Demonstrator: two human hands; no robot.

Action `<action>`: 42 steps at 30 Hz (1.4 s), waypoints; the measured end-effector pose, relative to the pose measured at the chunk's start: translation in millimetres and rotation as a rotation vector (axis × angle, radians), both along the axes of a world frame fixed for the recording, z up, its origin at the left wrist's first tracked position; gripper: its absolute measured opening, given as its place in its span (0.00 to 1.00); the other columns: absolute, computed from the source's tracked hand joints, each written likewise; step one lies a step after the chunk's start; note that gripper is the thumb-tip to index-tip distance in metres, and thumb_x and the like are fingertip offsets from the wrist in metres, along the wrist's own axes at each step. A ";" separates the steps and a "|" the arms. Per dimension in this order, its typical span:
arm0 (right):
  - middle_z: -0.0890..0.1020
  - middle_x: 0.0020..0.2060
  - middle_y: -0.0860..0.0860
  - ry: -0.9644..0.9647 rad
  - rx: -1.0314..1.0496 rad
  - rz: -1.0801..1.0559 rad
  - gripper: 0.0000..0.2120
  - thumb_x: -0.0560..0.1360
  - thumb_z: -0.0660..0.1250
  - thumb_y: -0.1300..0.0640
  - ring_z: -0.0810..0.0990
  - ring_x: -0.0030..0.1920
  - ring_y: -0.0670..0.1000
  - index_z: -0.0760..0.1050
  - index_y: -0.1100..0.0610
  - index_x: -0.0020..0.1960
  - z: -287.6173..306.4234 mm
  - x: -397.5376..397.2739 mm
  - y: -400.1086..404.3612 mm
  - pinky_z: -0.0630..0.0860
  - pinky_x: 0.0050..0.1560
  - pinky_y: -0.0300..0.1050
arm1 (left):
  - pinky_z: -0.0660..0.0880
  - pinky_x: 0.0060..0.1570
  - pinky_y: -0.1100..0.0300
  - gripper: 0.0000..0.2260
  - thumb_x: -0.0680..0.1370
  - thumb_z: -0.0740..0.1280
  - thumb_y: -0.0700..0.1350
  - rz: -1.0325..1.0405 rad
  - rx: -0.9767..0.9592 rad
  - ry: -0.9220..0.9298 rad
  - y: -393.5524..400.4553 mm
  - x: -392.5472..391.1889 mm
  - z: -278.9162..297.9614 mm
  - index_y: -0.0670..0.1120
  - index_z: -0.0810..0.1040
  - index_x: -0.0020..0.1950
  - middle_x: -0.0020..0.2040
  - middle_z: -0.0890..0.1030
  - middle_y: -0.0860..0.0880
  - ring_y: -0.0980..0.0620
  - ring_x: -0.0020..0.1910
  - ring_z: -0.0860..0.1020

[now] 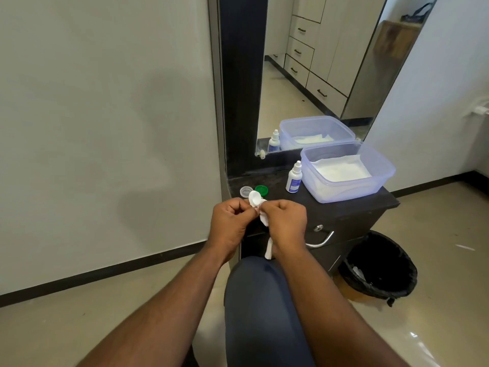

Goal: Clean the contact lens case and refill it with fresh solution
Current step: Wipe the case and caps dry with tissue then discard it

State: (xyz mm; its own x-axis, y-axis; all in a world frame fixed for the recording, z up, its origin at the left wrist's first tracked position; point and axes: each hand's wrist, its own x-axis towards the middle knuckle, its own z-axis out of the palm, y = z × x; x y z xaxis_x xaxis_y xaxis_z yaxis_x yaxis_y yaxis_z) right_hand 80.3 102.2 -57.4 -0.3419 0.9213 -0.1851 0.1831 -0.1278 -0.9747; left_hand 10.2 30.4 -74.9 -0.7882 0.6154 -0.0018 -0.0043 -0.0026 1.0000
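1. wiping the contact lens case [254,198] just off the bench's [344,207] near left corner risks dropping it to the floor, since only fingertips pinch it.
2. the loose caps, clear cap [245,191] and green cap [261,190], sit near that corner and could be knocked off.
3. left hand [230,221]: fingers curled tight, pinching the case.
4. right hand [286,224]: fingers curled round a white tissue [264,221] pressed to the case.
5. solution bottle [294,177] stands further back, untouched.

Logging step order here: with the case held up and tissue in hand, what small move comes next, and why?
Probably work the tissue into the case well: both hands pinch them together, while both caps lie off and the bottle stands capped.
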 end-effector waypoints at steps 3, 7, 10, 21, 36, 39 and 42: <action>0.82 0.31 0.56 0.152 -0.303 -0.021 0.04 0.67 0.73 0.65 0.80 0.35 0.54 0.81 0.60 0.34 -1.0 -3.9 7.9 0.79 0.41 0.49 | 0.81 0.42 0.55 0.02 0.73 0.71 0.36 -0.001 0.000 0.039 -0.9 1.5 1.4 0.39 0.82 0.39 0.40 0.84 0.43 0.44 0.42 0.83; 0.84 0.35 0.53 -0.032 0.029 0.075 0.02 0.70 0.72 0.61 0.81 0.37 0.50 0.83 0.58 0.38 -0.8 1.8 7.4 0.76 0.38 0.42 | 0.81 0.41 0.58 0.04 0.73 0.71 0.37 -0.011 -0.002 0.007 -1.3 -1.8 0.1 0.41 0.81 0.38 0.39 0.83 0.43 0.47 0.40 0.83; 0.83 0.43 0.49 -0.347 0.563 0.262 0.07 0.73 0.70 0.55 0.80 0.43 0.48 0.83 0.56 0.47 1.8 12.5 4.8 0.69 0.40 0.37 | 0.79 0.36 0.61 0.06 0.73 0.69 0.33 -0.008 0.057 -0.161 0.8 -6.0 2.1 0.38 0.79 0.35 0.34 0.81 0.43 0.51 0.33 0.80; 0.79 0.32 0.54 -0.471 1.980 0.970 0.12 0.61 0.80 0.60 0.77 0.30 0.53 0.79 0.59 0.40 33.2 44.8 64.1 0.69 0.24 0.41 | 0.80 0.40 0.58 0.04 0.72 0.67 0.33 -0.155 -0.042 -0.295 13.5 -17.0 10.4 0.39 0.76 0.39 0.44 0.83 0.41 0.51 0.38 0.83; 0.82 0.38 0.52 -0.509 1.540 1.014 0.05 0.71 0.73 0.54 0.80 0.38 0.52 0.84 0.55 0.44 46.1 42.1 76.6 0.74 0.34 0.41 | 0.78 0.33 0.66 0.08 0.75 0.69 0.36 -0.401 -0.204 -0.191 12.9 -19.5 23.5 0.33 0.78 0.53 0.46 0.83 0.42 0.55 0.37 0.83; 0.82 0.41 0.52 -0.543 1.450 0.932 0.07 0.73 0.71 0.52 0.80 0.41 0.52 0.83 0.55 0.46 35.4 42.0 73.6 0.70 0.35 0.40 | 0.79 0.34 0.65 0.02 0.76 0.67 0.35 -0.379 -0.163 -0.217 10.5 -20.1 20.6 0.38 0.79 0.47 0.47 0.82 0.42 0.52 0.41 0.82; 0.82 0.48 0.51 -0.574 1.314 0.854 0.12 0.76 0.66 0.49 0.79 0.48 0.51 0.82 0.54 0.54 29.2 38.5 68.4 0.67 0.42 0.39 | 0.78 0.35 0.65 0.02 0.76 0.67 0.35 -0.374 -0.174 -0.169 10.5 -20.9 17.4 0.40 0.79 0.45 0.47 0.81 0.44 0.52 0.42 0.82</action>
